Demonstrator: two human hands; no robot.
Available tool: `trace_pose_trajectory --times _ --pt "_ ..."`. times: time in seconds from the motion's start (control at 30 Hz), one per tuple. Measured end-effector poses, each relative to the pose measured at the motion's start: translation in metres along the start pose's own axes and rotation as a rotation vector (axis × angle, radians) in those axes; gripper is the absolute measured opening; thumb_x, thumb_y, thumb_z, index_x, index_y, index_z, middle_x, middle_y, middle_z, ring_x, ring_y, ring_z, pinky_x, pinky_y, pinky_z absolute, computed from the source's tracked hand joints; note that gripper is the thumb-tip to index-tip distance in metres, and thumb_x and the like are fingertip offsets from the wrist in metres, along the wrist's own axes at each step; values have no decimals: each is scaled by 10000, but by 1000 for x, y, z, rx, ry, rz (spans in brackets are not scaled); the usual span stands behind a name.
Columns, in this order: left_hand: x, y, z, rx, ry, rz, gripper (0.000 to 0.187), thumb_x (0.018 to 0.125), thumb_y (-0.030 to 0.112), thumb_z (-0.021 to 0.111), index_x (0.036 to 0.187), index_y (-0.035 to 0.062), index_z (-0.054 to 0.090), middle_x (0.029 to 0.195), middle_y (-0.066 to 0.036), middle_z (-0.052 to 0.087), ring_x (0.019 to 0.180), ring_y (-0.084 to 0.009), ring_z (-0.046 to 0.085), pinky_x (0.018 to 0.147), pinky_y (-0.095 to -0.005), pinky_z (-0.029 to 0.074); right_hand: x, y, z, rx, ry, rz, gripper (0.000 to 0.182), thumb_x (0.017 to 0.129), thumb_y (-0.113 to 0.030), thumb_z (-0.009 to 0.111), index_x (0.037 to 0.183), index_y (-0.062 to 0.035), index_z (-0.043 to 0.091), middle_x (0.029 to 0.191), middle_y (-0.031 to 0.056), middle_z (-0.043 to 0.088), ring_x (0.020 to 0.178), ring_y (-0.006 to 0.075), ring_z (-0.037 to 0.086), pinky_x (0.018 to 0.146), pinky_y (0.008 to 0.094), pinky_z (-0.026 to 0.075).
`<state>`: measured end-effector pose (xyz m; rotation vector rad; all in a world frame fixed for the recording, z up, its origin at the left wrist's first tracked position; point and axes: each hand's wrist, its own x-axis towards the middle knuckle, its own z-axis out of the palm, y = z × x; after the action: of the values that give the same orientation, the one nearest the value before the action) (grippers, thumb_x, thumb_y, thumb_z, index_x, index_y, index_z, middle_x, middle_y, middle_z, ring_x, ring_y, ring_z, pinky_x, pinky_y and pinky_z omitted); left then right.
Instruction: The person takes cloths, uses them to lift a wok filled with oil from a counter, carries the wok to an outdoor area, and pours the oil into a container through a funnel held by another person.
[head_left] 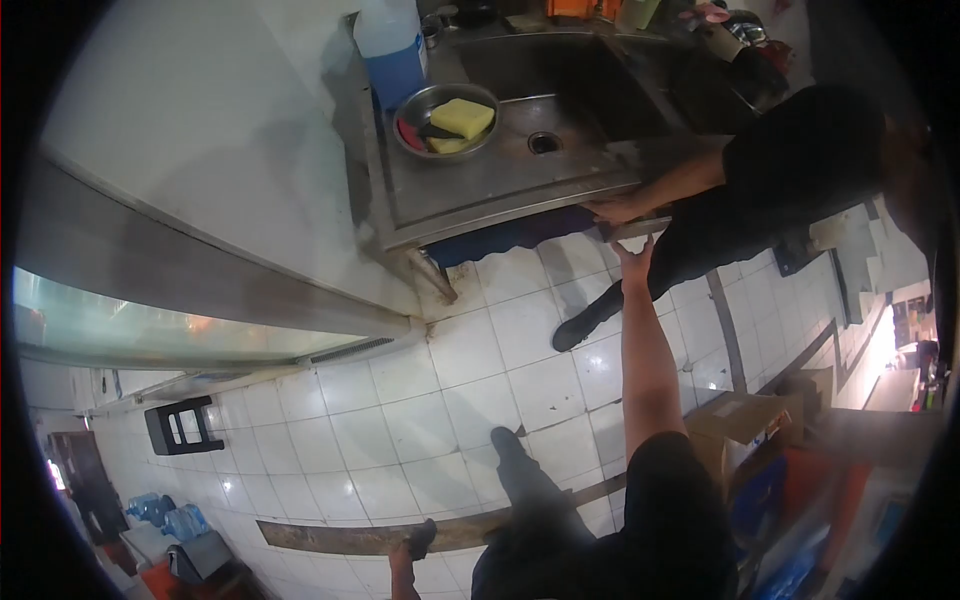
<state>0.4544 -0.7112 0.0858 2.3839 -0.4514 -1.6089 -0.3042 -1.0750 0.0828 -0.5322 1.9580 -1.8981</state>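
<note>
My right hand point(633, 262) reaches out, thumb and fingers apart, just below the front edge of the steel sink point(520, 203). Close above it, the hand of another person point(612, 208) rests at that same edge. Low in the view, my left hand point(403, 552) is closed around a small dark object point(423, 538) whose kind I cannot tell. On the sink's drainboard stands a round metal bowl point(404, 104) with yellow sponges point(463, 118) and something red in it. A dark cloth point(500, 240) hangs beneath the sink front.
A jug of blue liquid point(395, 70) stands behind the bowl. To the left is a glass-fronted cooler point(200, 330). A black stool point(185, 427) sits on the tiled floor point(400, 430). Cardboard boxes point(735, 420) are at the right, and the other person's leg point(625, 300) extends before the sink.
</note>
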Motion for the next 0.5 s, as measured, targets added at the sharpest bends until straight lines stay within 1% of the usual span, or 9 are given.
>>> trace_pose_trajectory --times 0.03,0.1,0.17,0.23,0.3,0.33,0.37,0.43,0.5 --pt "-8 -4 -1 0 4 -1 274 801 152 544 991 -22 636 889 -70 634 812 -178 595 756 -320 474 0 0 3 1 -2 3 968 669 -99 810 1464 -23 262 1417 165 412 1336 284 363 1103 366 271" --pt "-19 -19 -1 -117 -9 -34 332 802 184 556 1040 -33 639 923 -101 657 841 -209 624 765 -334 489 4 3 10 -12 -141 -74 854 636 36 758 1392 -12 365 1252 125 507 1161 244 494 1005 341 371" --pt "-16 -28 0 -100 -39 -51 384 812 189 564 1107 -47 631 977 -132 669 881 -218 636 769 -343 499 9 24 15 -70 -102 -80 822 646 21 755 1377 -15 380 1233 113 521 1145 240 500 988 340 380" --pt "-20 -37 7 -104 -139 -24 382 788 224 563 1103 37 671 1042 -105 669 972 -250 613 848 -404 485 24 71 17 -133 -62 -86 790 655 6 751 1361 -18 396 1214 102 535 1129 236 506 970 338 389" --pt "-23 -35 17 -84 -128 -41 393 789 211 568 1120 17 657 1029 -102 667 967 -231 611 857 -384 481 18 67 31 -81 -107 331 786 672 -19 745 1373 -28 391 1224 105 546 1112 237 518 931 345 413" --pt "-22 -32 22 -86 -148 -19 382 789 199 567 1107 6 654 1004 -98 662 935 -218 606 828 -366 479 13 62 27 25 -174 589 805 712 -94 756 1409 -37 358 1250 120 540 1119 244 519 888 388 431" --pt "-22 -31 23 -88 -166 4 371 788 187 566 1094 -6 650 978 -95 657 903 -206 602 799 -349 476 1 50 37 29 -178 592 805 712 -94 756 1409 -37 358 1250 120 540 1119 244 519 888 388 431" --pt "-24 -24 27 -47 -138 34 358 799 167 559 1081 -35 646 952 -99 662 878 -188 606 792 -323 472 -15 41 57 -76 -226 613 756 824 -250 699 1451 -137 292 1292 124 517 1159 328 531 915 471 445" --pt "-25 -18 26 -11 -106 66 346 810 147 552 1069 -64 642 925 -103 667 853 -171 609 785 -298 468 -23 32 76 -39 -208 633 739 847 -290 685 1451 -128 291 1318 109 499 1189 338 504 944 492 418"
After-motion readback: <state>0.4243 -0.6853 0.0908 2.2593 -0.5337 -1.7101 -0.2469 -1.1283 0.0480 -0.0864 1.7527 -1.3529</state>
